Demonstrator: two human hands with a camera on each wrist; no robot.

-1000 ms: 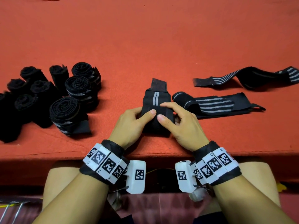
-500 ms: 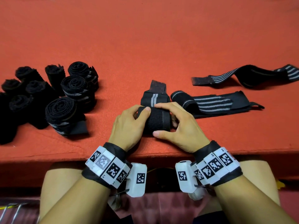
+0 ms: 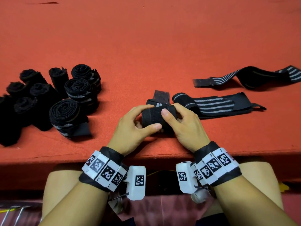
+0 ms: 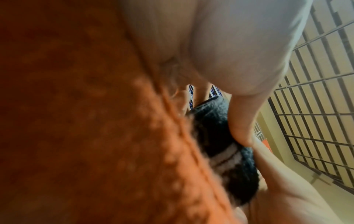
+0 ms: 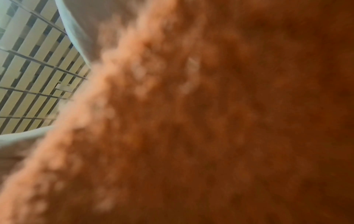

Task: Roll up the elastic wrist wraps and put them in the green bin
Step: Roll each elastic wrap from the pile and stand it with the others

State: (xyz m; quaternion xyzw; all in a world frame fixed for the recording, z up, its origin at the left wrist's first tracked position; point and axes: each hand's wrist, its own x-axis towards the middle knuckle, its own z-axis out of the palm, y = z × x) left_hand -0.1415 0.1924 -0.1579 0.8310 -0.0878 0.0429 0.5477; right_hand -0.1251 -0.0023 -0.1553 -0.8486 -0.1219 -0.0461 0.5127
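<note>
The black elastic wrist wrap with grey stripes (image 3: 153, 116), partly rolled into a thick cylinder, lies near the front edge of the red felt-covered bench (image 3: 146, 38), with a short striped stretch and its dark brownish fastening tab still flat behind the roll. In the head view we see our left hand (image 3: 132, 132) curled round the left end of the roll, thumb along its front, and our right hand (image 3: 184, 126) curled round the right end, thumb pressing on top. The roll's underside and right end are hidden by the fingers.

Just right of it we count two unrolled wraps: the black striped wrap folded flat (image 3: 211, 105) close by, and the black striped wrap lying twisted (image 3: 247, 78) farther back, its end cut off by the picture's right side. Toward the bench's left edge sits a cluster of rolled black wraps (image 3: 53, 98); we count three with visible spiral ends and stripes and roughly six plainer dark ones, though the leftmost merge into shadow and are cut off.

In the left wrist view, blurred, we make out the wrap (image 4: 220, 144) against the bench (image 4: 76, 121), with the left hand (image 4: 229, 45) pressing it from above and the right hand (image 4: 287, 189) below.

The right wrist view shows almost only blurred bench felt (image 5: 229, 121); neither the hand nor the wrap can be made out.
</note>
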